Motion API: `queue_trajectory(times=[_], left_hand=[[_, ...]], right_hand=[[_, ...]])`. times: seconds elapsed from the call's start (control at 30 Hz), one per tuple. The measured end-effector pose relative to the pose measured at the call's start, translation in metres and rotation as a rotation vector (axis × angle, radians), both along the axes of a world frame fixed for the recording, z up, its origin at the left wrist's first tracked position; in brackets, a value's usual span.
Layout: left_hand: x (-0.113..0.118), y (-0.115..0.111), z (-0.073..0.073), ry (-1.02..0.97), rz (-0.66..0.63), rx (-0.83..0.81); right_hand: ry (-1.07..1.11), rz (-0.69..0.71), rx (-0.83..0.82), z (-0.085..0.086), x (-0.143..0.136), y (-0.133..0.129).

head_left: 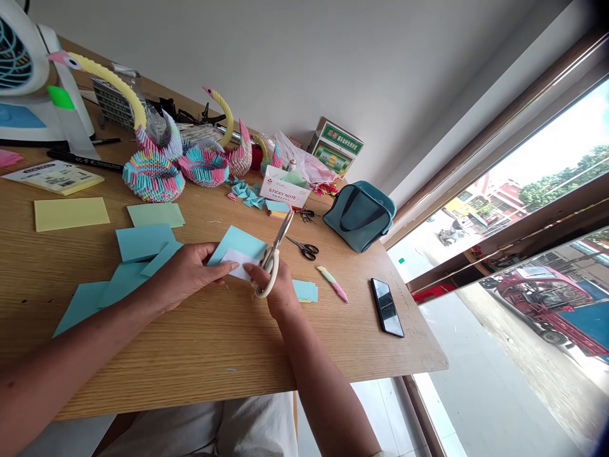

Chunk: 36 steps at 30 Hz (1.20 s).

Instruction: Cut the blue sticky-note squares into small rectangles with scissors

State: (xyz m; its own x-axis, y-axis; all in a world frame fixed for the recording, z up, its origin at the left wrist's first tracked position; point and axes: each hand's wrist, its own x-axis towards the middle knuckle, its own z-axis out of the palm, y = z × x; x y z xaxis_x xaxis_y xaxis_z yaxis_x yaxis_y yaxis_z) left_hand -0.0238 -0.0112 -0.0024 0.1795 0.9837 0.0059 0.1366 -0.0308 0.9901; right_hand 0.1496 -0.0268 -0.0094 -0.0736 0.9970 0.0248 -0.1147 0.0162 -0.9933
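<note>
My left hand [193, 273] pinches a light blue sheet of paper [240, 242] with a white piece of paper [241, 261] lying over its lower part. Scissors with cream handles [272, 257] are in my right hand [280, 289], their blades pointing up and away. The right thumb also presses near the white piece's edge. Left of my hands lie several loose blue sheets [143, 242], partly overlapping. A small pile of blue slips [305, 291] sits on the table just right of my right hand.
Folded-paper swans [153, 178] stand at the back left near a fan [28, 76]. A sticky note box [285, 187], black scissors [307, 249], a teal bag [359, 216], a folded-paper stick [333, 284] and a phone [387, 307] lie toward the right. The wooden table [200, 362] ends near my lap.
</note>
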Motion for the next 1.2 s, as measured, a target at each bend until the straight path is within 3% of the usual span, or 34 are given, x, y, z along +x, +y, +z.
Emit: queue_trajectory(times=[0.2, 0.33, 0.6, 0.87, 1.2], left_hand=[[0.011, -0.006, -0.003, -0.172, 0.142, 0.181], [0.013, -0.014, -0.006, -0.118, 0.187, 0.343], [0.016, -0.020, -0.013, 0.069, 0.021, 0.552], [0.023, -0.018, -0.022, 0.179, 0.016, 0.533], [0.027, -0.015, -0.021, -0.033, 0.177, 0.347]], right_hand=[[0.097, -0.188, 0.071, -0.001, -0.005, 0.000], [0.125, -0.234, 0.095, -0.003, -0.010, -0.002], [0.243, -0.301, 0.140, -0.003, -0.017, -0.004], [0.283, -0.327, 0.145, -0.004, -0.024, -0.008], [0.217, -0.325, 0.156, -0.009, -0.032, -0.009]])
